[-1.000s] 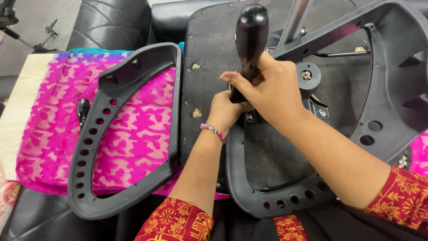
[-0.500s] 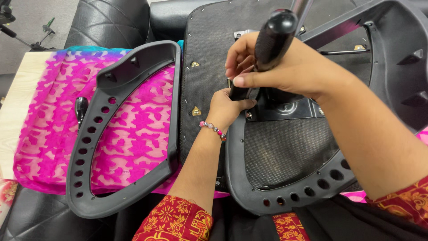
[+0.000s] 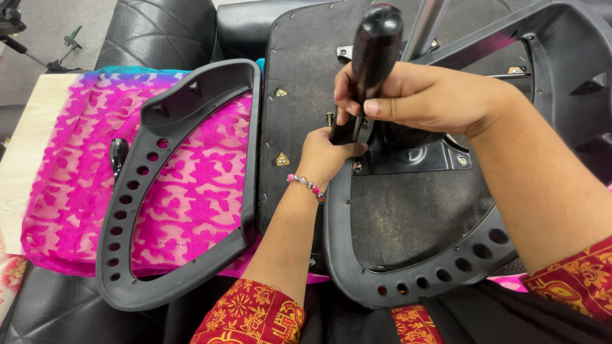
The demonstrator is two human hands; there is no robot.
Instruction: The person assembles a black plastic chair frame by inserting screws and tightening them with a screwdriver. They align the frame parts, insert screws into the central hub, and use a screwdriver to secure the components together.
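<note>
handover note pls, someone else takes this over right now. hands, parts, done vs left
Right hand: gripped on the black-handled screwdriver, upright over the metal bracket.
Left hand: pinching at the tool tip by a bolt that stands proud.
Parts: upturned chair seat; one armrest lies against it, the second armrest lies loose on the pink cloth.
Done: cannot tell how many fasteners are tight.
Left: that bolt isn't seated; second armrest unattached.
</note>
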